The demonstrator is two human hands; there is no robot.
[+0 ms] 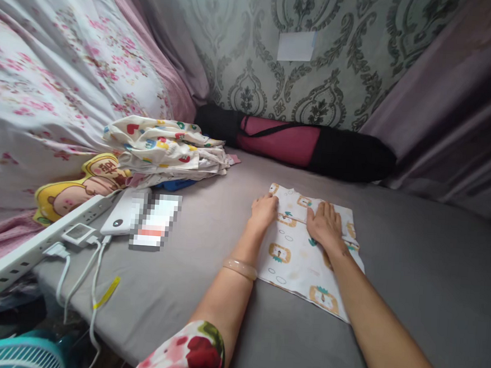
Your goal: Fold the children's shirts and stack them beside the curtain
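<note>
A white cloth [295, 255] printed with orange-framed animal faces and green leaves lies on the grey bed sheet, its far part folded over toward me. At its left edge, near the fold, my left hand [264, 210] has its fingers curled on the fabric. My right hand [325, 224] lies palm down on the folded part, fingers stretched out. Whether the cloth is a garment I cannot tell. A pale bangle [240, 268] circles my left wrist.
Left of my hands are a pile of printed clothes [167, 150], a yellow cartoon cushion [76, 194], a power strip [35, 248], a white power bank [123, 215] and a blurred-out flat item [156, 222]. A black and pink long bag [282, 142] lies along the wall.
</note>
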